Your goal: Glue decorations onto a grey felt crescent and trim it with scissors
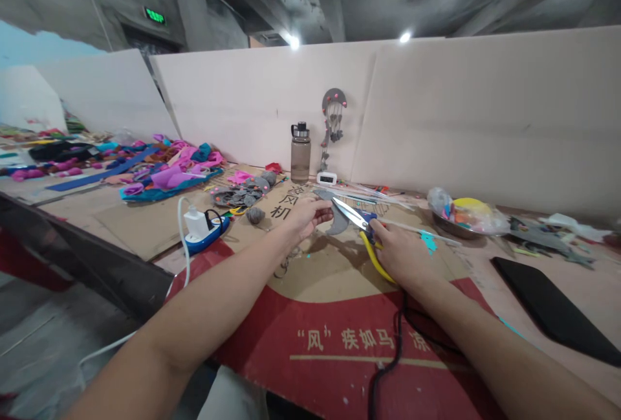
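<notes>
Near the middle of the cardboard, my left hand (310, 218) pinches a grey felt crescent (338, 222) by its left side. My right hand (395, 245) grips a pair of scissors (350, 214) with yellow handles. Their blades point up and left, over or against the felt; whether they touch it I cannot tell. Just behind the scissors shows a dark blue item (369, 215), partly hidden by my right hand. A black cord (388, 368) runs from under that hand toward the front edge.
Beyond my hands stand a water bottle (301, 156) and a small white digital clock (326, 178). A felt crescent hanging (334, 99) is on the partition. Left are a blue power strip (207, 237) and felt scraps (179, 171); right, a metal bowl (453, 229) and a black phone (553, 303).
</notes>
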Motion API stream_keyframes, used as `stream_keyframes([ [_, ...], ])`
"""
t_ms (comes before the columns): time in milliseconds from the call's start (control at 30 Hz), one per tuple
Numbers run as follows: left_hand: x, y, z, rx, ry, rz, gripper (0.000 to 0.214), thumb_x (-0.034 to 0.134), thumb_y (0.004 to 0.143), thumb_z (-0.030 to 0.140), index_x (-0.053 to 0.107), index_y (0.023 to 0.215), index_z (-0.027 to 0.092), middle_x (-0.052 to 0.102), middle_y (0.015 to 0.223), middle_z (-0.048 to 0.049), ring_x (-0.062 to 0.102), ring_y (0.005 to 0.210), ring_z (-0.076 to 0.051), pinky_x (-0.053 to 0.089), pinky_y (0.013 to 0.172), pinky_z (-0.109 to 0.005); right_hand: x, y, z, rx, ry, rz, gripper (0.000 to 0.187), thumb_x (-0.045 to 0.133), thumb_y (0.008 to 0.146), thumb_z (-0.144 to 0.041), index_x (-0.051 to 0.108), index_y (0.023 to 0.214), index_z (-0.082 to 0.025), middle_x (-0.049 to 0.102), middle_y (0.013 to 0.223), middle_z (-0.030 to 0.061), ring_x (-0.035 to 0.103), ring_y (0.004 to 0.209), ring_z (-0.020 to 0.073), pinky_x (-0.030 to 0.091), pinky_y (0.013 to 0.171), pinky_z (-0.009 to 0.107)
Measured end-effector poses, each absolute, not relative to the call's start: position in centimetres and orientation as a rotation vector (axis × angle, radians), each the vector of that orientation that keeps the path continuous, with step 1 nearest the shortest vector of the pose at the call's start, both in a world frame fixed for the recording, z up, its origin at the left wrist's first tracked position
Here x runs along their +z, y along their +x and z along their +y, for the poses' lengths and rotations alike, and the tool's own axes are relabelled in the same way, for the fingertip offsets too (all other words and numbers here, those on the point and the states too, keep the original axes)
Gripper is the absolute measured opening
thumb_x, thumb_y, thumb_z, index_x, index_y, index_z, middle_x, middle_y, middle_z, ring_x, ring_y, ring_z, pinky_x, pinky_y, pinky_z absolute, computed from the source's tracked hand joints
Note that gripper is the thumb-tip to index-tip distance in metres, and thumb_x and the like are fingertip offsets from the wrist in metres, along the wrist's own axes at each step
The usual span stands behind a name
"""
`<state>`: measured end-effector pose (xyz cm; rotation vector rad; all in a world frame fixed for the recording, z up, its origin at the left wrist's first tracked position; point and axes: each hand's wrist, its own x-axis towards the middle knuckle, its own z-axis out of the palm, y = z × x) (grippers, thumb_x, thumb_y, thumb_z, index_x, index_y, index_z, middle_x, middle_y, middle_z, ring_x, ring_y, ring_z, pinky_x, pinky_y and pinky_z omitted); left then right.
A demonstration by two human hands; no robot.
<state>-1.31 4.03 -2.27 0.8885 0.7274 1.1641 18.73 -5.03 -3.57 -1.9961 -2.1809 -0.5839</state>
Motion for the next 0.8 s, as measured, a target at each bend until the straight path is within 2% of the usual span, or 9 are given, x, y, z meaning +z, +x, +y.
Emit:
stream_keyframes([
  [200, -2.3, -1.0, 3.8, 1.205, 0.924, 0.751, 0.019, 0.063, 0.077, 0.000, 0.058, 0.063, 0.012, 0.062, 0.059, -0.0016, 0.057, 0.049, -0.008, 0.049, 0.058, -0.021, -3.2, 18.4, -5.1, -0.571, -2.046, -2.249, 0.034, 0.044, 0.092, -0.013, 0.056, 0.123, -0.018, 0.071, 0.104, 0.0124, 0.068, 0.086, 0.0241, 0.031, 0.062, 0.029],
  [400, -2.6, -1.0, 4.1, 1.200, 0.925, 0.801, 0.015, 0.064, 0.074, 0.003, 0.059, 0.063, 0.011, 0.061, 0.056, -0.0012, 0.055, 0.048, -0.006, 0.047, 0.054, -0.018, -3.4, 17.9, -5.0, -0.574, -2.073, -2.293, 0.037, 0.041, 0.094, -0.017, 0.054, 0.128, -0.016, 0.070, 0.106, 0.0150, 0.069, 0.088, 0.0261, 0.032, 0.060, 0.030],
  [567, -2.7, -1.3, 4.4, 1.187, 0.930, 0.838, 0.014, 0.064, 0.070, 0.003, 0.057, 0.062, 0.012, 0.059, 0.054, -0.0007, 0.055, 0.048, -0.007, 0.047, 0.053, -0.020, -3.1, 18.0, -5.3, -0.426, -2.027, -2.211, 0.030, 0.043, 0.095, -0.023, 0.062, 0.117, -0.020, 0.073, 0.098, 0.0106, 0.068, 0.085, 0.0240, 0.033, 0.062, 0.030],
  [700, -2.6, -1.5, 4.5, 1.216, 0.942, 0.846, 0.018, 0.063, 0.070, 0.002, 0.054, 0.060, 0.014, 0.056, 0.053, 0.0009, 0.053, 0.048, -0.007, 0.046, 0.053, -0.020, -2.8, 18.8, -5.0, -0.382, -1.967, -2.061, 0.035, 0.042, 0.097, -0.026, 0.061, 0.125, -0.024, 0.073, 0.102, 0.0094, 0.067, 0.084, 0.0236, 0.032, 0.062, 0.030],
  [800, -2.6, -1.4, 4.5, 1.222, 0.963, 0.839, 0.019, 0.062, 0.070, 0.002, 0.053, 0.058, 0.014, 0.055, 0.052, 0.0008, 0.052, 0.047, -0.007, 0.045, 0.053, -0.020, -3.0, 19.4, -4.6, -0.398, -1.937, -2.025, 0.039, 0.045, 0.095, -0.026, 0.059, 0.131, -0.025, 0.070, 0.110, 0.0104, 0.066, 0.090, 0.0241, 0.034, 0.062, 0.029],
])
